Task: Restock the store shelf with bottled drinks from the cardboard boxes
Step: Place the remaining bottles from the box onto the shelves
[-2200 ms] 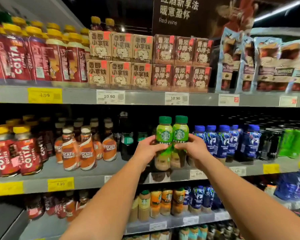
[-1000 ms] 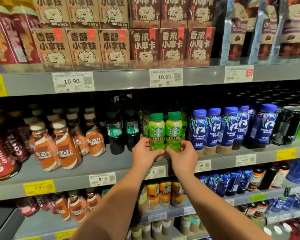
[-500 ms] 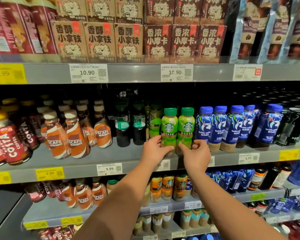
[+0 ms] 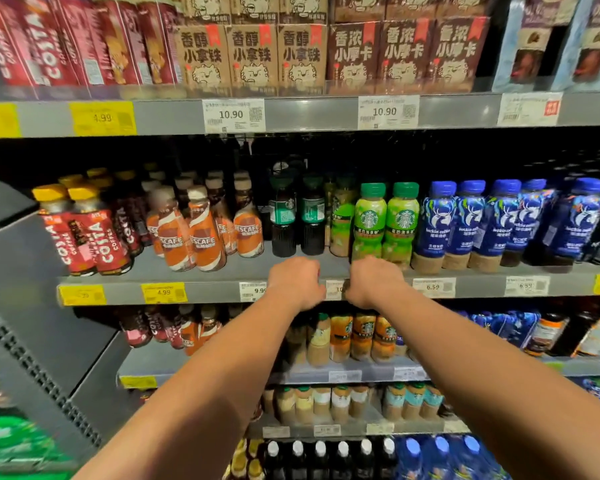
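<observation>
Head: left hand [image 4: 297,282], right hand [image 4: 374,280], fingers seemingly hidden.

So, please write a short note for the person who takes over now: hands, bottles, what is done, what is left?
Left hand and right hand: both at the shelf edge, holding no bottle; fingers hidden.
Two green bottles stand upright in front, beside the blue bottles.
Done: these two are shelved.
Left: the boxes are out of view; fetch more.
</observation>
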`<state>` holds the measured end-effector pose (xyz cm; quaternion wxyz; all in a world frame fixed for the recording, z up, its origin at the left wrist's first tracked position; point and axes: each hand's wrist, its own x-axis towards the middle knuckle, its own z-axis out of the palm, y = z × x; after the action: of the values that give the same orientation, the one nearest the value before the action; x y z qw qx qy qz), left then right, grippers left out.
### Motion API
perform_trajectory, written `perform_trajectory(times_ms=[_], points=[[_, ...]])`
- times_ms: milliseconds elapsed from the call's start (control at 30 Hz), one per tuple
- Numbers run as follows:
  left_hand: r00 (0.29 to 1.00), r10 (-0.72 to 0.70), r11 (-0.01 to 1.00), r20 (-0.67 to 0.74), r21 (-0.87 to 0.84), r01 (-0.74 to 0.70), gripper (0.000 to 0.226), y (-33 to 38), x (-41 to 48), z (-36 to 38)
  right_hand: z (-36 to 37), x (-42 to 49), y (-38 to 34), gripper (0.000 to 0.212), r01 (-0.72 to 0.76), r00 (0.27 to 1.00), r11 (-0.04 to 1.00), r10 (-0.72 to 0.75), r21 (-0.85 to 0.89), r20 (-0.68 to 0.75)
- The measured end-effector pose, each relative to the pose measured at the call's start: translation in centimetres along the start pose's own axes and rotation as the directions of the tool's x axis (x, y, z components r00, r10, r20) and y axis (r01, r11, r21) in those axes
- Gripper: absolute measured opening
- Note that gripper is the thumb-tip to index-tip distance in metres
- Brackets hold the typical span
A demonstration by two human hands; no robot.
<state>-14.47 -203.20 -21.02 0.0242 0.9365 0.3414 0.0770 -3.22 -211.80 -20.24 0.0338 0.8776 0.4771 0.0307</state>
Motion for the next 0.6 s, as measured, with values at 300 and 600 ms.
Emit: perform_trajectory(times_ms=[300,600], points=[[0.998,-0.021,0.994,0.062,0.104,0.014,0.032,-7.2,-10.8,-0.2,0.3,-6.7,-8.6,0.039,0.019,0.999,1.000,-0.020,0.022,0.050],[0.980,0.021,0.986,0.196,0.160,-0.053,0.030,-14.7,-23.0,1.8,4.2,-16.5,-21.1,0.035,0.022,0.991,0.999,-0.028,0.045,0.130]])
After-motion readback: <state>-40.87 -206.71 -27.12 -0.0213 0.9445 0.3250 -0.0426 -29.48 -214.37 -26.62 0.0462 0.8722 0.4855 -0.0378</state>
